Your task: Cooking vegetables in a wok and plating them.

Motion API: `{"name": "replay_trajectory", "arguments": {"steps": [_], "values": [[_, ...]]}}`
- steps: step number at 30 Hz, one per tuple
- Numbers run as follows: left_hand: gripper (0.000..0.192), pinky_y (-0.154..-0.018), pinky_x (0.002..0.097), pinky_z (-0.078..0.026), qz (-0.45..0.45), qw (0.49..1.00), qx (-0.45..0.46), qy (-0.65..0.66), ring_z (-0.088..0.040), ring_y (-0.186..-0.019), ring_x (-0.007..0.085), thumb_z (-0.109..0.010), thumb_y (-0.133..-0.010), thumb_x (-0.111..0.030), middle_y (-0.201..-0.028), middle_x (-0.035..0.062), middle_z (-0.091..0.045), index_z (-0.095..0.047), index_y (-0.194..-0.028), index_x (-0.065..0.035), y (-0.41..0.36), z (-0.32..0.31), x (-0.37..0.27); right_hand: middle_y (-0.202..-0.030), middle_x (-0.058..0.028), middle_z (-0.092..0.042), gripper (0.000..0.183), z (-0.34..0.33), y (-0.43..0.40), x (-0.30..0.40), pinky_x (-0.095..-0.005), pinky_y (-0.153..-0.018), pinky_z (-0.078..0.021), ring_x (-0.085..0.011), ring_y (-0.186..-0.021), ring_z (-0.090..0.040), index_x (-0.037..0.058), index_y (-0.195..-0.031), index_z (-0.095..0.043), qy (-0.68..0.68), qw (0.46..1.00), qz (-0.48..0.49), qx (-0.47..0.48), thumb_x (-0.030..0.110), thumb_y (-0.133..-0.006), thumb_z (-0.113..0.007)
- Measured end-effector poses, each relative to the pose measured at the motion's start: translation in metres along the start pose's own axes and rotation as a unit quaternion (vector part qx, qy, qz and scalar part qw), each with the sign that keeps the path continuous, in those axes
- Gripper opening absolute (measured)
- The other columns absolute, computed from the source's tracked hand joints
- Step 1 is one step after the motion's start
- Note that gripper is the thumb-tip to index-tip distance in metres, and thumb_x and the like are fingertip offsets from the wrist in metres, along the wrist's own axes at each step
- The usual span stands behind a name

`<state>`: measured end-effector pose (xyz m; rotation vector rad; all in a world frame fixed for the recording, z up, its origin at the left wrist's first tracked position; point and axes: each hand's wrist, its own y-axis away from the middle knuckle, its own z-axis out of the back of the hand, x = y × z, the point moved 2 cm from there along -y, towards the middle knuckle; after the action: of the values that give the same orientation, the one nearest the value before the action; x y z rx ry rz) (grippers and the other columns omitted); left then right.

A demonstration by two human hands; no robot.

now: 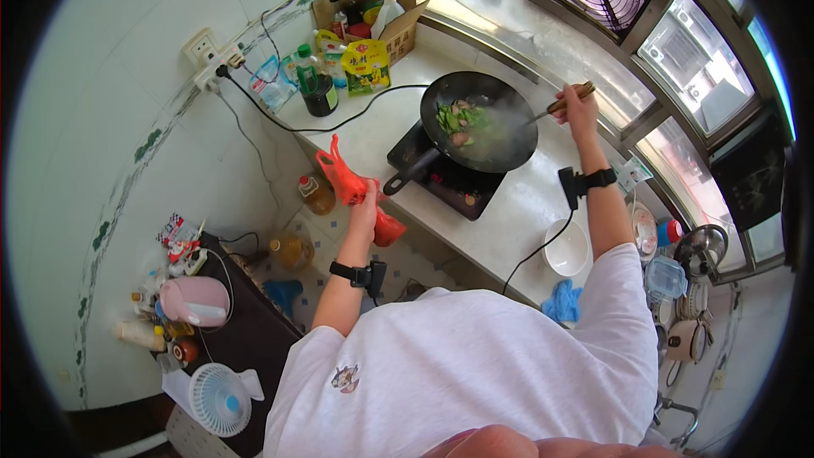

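My left hand (364, 203) is closed around a red plastic bag (344, 179), whose handles stick up above the fist and whose lower part hangs below it, beside the wok's handle. In my right hand (577, 107) is the wooden handle of a cooking utensil (559, 104); its metal shaft reaches over the rim of a dark wok (509, 149), and steam hides its far end. Green vegetables with pieces of meat (460, 122) lie steaming in the wok. Under the wok is a black induction cooker (467, 194) with red lights showing.
Behind, a cardboard box (402, 35) of bottles stands near a yellow seasoning pouch (367, 69) and a dark bottle (319, 97). A black cord (356, 116) crosses the counter. At the right are a white bowl (566, 248) and a blue cloth (563, 301). Oil bottles (317, 195) stand on the floor.
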<state>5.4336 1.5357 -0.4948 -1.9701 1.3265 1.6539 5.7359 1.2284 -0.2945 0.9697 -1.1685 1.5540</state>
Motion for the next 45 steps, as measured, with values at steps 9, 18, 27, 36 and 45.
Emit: {"name": "replay_trajectory", "arguments": {"steps": [9,18,27,36,45], "values": [[0.024,-0.049,0.0216,-0.038,0.048,0.980,0.183,-0.056,-0.046,-0.052,0.0073,-0.066,-0.084,-0.025,-0.075,0.0034,-0.064,-0.060,-0.100,-0.0086,-0.026,-0.009,-0.013,-0.076,-0.0093,-0.063,0.020,-0.065,0.015,0.053,-0.0238,-0.038,-0.0450,-0.0132,-0.045,-0.057,0.0005,-0.090,-0.054,-0.061,0.997,0.044,0.034,0.020,-0.089,-0.058],[0.018,-0.048,0.0212,-0.036,0.095,0.971,0.214,-0.046,-0.045,-0.051,0.0070,-0.065,-0.085,-0.019,-0.072,0.0017,-0.061,-0.059,-0.097,-0.0086,-0.038,-0.004,-0.016,-0.073,-0.0087,-0.062,0.016,-0.099,0.036,0.052,-0.0255,-0.043,-0.0495,-0.0148,-0.049,-0.060,0.0008,-0.090,-0.052,-0.071,0.997,0.003,0.042,0.015,-0.087,-0.059],[0.040,-0.049,0.0197,-0.037,0.084,0.969,0.226,-0.059,-0.043,-0.053,0.0062,-0.061,-0.088,-0.016,-0.075,0.0008,-0.057,-0.051,-0.126,-0.0082,-0.049,-0.003,-0.015,-0.068,-0.0066,-0.059,0.026,-0.041,0.043,0.071,-0.0244,-0.038,-0.0464,-0.0128,-0.044,-0.057,0.0004,-0.086,-0.051,0.111,0.992,0.004,-0.068,0.025,-0.088,-0.059],[0.038,-0.050,0.0197,-0.037,0.089,0.969,0.231,-0.029,-0.043,-0.054,0.0072,-0.059,-0.088,-0.011,-0.074,0.0006,-0.055,-0.051,-0.124,-0.0058,-0.054,-0.006,-0.023,-0.072,-0.0091,-0.063,0.020,-0.005,0.040,0.028,-0.0232,-0.036,-0.0446,-0.0138,-0.043,-0.057,0.0005,-0.086,-0.056,-0.021,0.995,0.064,-0.078,0.020,-0.086,-0.061],[0.033,-0.050,0.0191,-0.035,0.091,0.971,0.219,-0.023,-0.043,-0.055,0.0073,-0.059,-0.087,-0.010,-0.073,0.0006,-0.054,-0.052,-0.120,-0.0044,-0.055,-0.005,-0.024,-0.076,-0.0116,-0.064,0.014,-0.030,0.024,-0.033,-0.0241,-0.037,-0.0446,-0.0157,-0.046,-0.058,0.0016,-0.088,-0.055,-0.182,0.978,0.008,-0.097,0.014,-0.085,-0.062]]}}
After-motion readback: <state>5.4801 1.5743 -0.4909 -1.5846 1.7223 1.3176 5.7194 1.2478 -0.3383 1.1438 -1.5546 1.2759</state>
